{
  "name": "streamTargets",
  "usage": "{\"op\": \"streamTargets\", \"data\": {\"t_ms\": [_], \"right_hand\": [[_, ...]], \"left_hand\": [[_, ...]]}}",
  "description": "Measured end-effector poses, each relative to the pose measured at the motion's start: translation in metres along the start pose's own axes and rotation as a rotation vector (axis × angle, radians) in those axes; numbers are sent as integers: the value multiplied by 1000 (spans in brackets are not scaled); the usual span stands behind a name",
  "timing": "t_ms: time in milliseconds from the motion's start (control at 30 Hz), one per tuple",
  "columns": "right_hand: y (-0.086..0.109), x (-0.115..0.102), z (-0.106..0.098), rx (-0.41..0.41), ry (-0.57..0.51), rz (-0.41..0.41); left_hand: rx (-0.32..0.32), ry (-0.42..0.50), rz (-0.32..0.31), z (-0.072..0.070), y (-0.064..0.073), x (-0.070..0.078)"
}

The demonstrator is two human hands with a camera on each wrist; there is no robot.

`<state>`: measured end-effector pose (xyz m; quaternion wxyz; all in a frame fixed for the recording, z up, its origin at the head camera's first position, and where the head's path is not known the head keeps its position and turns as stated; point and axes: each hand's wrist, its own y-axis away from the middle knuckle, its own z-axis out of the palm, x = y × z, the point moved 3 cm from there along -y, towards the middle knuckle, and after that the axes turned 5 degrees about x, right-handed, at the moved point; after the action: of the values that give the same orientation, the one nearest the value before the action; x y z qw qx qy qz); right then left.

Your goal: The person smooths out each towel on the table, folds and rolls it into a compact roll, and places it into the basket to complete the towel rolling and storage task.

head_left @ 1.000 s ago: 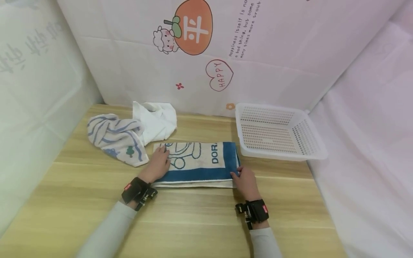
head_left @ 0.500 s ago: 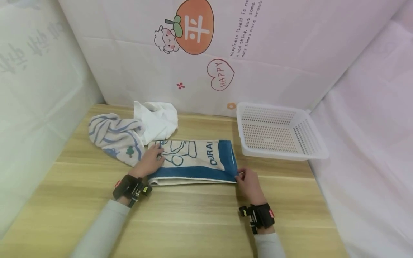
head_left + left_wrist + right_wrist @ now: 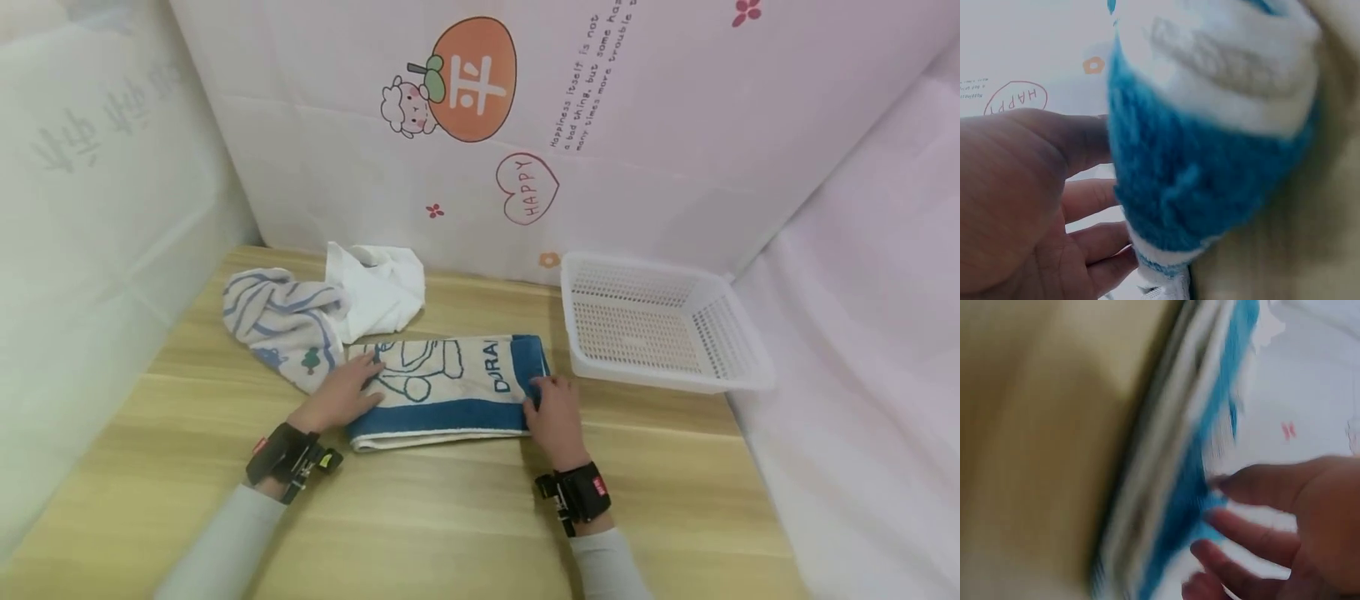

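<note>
Blue-and-cream towel [image 3: 442, 414], folded, is laid mid-way across a wooden table [image 3: 450, 517]. From the left, a striped cloth [image 3: 281, 312] is bunched against a white cloth [image 3: 378, 292]; the towel's left end is touched by the left hand [image 3: 341, 396] — fingers spread — its right end by the right hand [image 3: 557, 421], fingers loosely parted; farther right, a white basket [image 3: 671, 379] is set.

head view, one: looking from above the tabletop [image 3: 450, 525], forward and down, widest; includes left hand [image 3: 341, 396], right hand [image 3: 557, 421], back wall [image 3: 675, 167]. left wrist view, one: close up, rolled, tabletop at frame right, facing back wall. right wrist view, one: close up, blurred, rolled, tabletop at frame left. shared, all three: towel [image 3: 453, 412]. shared, head and left wrist: printed heart [image 3: 527, 188].
</note>
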<state>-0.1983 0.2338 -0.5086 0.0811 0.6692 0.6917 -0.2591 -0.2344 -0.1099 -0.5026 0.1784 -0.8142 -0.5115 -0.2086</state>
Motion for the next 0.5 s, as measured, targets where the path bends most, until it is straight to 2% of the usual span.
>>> {"op": "streamTargets", "data": {"t_ms": [133, 267, 400, 500], "right_hand": [[-4, -17, 16, -102, 6, -49], [-21, -18, 21, -183, 33, -34], [-45, -9, 28, -276, 47, -43], [-62, -5, 32, -297, 105, -64]], "left_hand": [[40, -20, 13, 0, 10, -4], [64, -8, 33, -2, 15, -3], [43, 66, 8, -5, 19, 7], [14, 128, -24, -4, 21, 14]]}}
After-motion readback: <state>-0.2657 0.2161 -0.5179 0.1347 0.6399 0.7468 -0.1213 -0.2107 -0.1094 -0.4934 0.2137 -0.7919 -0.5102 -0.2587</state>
